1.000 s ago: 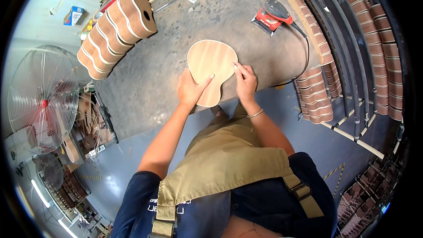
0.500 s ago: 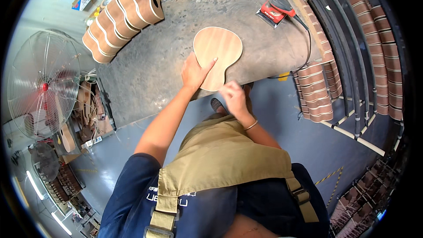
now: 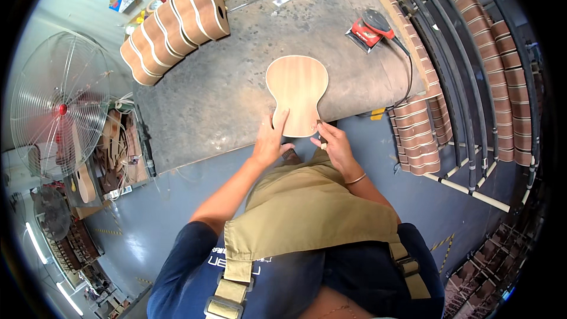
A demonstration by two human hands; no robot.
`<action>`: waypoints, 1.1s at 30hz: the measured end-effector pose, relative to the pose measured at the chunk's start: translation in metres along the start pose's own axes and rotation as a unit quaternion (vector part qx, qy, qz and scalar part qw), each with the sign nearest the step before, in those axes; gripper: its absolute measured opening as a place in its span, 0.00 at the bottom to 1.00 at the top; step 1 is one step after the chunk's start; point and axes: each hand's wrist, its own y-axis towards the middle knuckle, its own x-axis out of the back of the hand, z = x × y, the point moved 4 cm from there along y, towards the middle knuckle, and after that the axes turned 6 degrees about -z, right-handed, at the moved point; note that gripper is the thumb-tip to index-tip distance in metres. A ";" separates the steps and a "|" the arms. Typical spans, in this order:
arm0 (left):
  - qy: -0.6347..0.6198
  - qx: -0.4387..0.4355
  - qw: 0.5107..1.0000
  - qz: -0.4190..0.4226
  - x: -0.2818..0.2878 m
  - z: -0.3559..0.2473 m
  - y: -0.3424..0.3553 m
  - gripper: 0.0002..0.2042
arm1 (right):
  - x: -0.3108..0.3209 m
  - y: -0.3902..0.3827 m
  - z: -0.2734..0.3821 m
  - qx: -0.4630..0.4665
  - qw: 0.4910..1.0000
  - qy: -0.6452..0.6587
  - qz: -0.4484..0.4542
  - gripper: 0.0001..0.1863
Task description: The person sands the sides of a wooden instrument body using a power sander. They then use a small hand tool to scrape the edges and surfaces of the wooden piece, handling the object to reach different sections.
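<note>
A ukulele body (image 3: 298,85), pale wood with a light rim round its waisted outline, lies face up at the table's near edge. My left hand (image 3: 269,143) grips it by the lower left side, thumb flat on top, the other fingers partly hidden. Close to its lower right edge is my right hand (image 3: 336,146), closed on a small dark piece with a pale end (image 3: 322,140). Its kind is too small to tell, and I cannot tell whether it touches the wood.
A row of ukulele bodies (image 3: 174,29) stands at the table's back left. A red and black sander (image 3: 367,31) with a trailing cord lies at the right. Racks of more bodies (image 3: 416,136) stand beyond the right edge; a large fan (image 3: 62,106) is at left.
The ukulele body has come nearer to me and turned straighter. My left hand has moved down with it. My right hand, blurred before, is now at its lower right edge.
</note>
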 end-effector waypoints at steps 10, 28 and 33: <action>-0.235 0.067 0.960 -0.133 0.130 -0.045 0.090 0.33 | 0.011 -0.030 0.127 0.076 0.997 -0.007 0.027 0.16; -0.031 0.128 0.990 -0.044 0.013 0.075 0.170 0.37 | -0.051 0.226 0.161 0.310 0.858 -0.357 0.201 0.13; -0.067 0.138 0.988 0.000 0.026 0.070 0.177 0.38 | -0.142 0.261 0.162 0.330 0.771 -0.409 0.359 0.13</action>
